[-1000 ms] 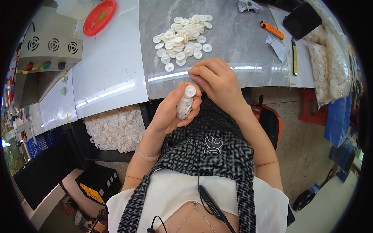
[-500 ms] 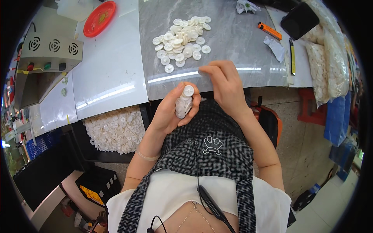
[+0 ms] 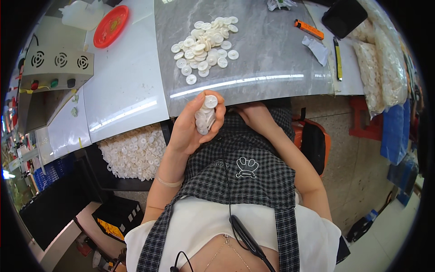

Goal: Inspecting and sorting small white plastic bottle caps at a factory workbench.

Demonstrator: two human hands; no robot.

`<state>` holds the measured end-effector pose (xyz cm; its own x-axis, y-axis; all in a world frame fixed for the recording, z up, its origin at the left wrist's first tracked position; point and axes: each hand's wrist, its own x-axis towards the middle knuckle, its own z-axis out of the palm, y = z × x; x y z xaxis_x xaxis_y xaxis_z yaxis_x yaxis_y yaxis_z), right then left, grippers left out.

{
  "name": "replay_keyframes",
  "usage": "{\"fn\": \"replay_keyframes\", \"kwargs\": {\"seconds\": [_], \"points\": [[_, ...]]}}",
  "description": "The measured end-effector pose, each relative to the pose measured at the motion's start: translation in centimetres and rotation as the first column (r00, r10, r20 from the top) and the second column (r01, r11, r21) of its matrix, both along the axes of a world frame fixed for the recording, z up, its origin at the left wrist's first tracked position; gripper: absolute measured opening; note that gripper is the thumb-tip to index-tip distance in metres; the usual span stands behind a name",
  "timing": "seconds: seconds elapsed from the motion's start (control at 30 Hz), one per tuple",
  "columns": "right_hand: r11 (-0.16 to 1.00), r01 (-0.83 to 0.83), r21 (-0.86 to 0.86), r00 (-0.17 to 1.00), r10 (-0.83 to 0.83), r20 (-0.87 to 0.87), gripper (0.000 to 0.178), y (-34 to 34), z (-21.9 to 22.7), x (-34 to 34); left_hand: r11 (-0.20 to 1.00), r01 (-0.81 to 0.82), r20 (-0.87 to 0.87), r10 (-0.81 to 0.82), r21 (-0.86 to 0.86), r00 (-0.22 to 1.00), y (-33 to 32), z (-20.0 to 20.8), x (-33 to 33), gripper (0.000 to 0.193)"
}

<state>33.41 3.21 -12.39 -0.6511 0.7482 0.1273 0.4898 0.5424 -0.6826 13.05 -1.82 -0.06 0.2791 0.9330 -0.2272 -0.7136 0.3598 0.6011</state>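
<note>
A handful of round white plastic discs (image 3: 205, 119) is cupped in my left hand (image 3: 186, 124), which is closed around them just off the table's front edge. One disc stands uppermost, face on, near my thumb and fingertips. My right hand (image 3: 256, 116) is low over my lap, against the dark checked apron, beneath the table edge. Its fingertips are hidden, so what they hold, if anything, does not show. A loose pile of the same discs (image 3: 199, 53) lies on the grey tabletop (image 3: 263, 54) beyond my hands.
Left of my lap, a black bin (image 3: 108, 182) holds many more white discs. A grey metal box with knobs (image 3: 59, 68) and a red plate (image 3: 99, 40) stand at left. An orange tube (image 3: 309, 29), yellow cutter (image 3: 338, 59) and plastic bags (image 3: 385, 59) lie at right.
My right hand has dropped from above the table edge to my lap. My left hand has shifted slightly left, still holding the discs.
</note>
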Motion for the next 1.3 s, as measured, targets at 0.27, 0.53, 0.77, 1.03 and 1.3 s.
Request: {"fn": "replay_keyframes", "kwargs": {"seconds": [0.27, 0.53, 0.77, 1.03, 1.3], "points": [[0.993, -0.059, -0.099, 0.997, 0.064, 0.042, 0.020, 0.5, 0.8, -0.9, 1.000, 0.011, -0.022, -0.011, 0.002, 1.000, -0.5, 0.1, 0.3, 0.041], [0.880, -0.197, -0.432, 0.969, 0.107, -0.224, 0.016, -0.8, 12.5, 1.4, 0.999, 0.014, -0.014, -0.014, -0.046, 1.000, -0.3, 0.2, 0.5, 0.040], [0.783, -0.039, -0.621, 0.948, -0.167, -0.269, 0.011, 0.5, 15.1, 1.6, 0.995, 0.081, -0.269, -0.093, -0.055, 0.959, -0.5, 0.9, 1.3, 0.036], [0.610, -0.177, -0.772, 0.932, -0.149, -0.332, 0.015, 1.2, 14.9, 0.4, 0.985, 0.174, -0.167, -0.172, -0.004, 0.971, -0.9, 0.0, 0.9, 0.031], [0.719, -0.106, -0.687, 0.858, -0.283, -0.428, 0.011, 4.1, 13.0, -1.4, 0.986, 0.163, 0.041, -0.164, 0.023, 0.986, -0.7, -0.3, 0.4, 0.043]]}}
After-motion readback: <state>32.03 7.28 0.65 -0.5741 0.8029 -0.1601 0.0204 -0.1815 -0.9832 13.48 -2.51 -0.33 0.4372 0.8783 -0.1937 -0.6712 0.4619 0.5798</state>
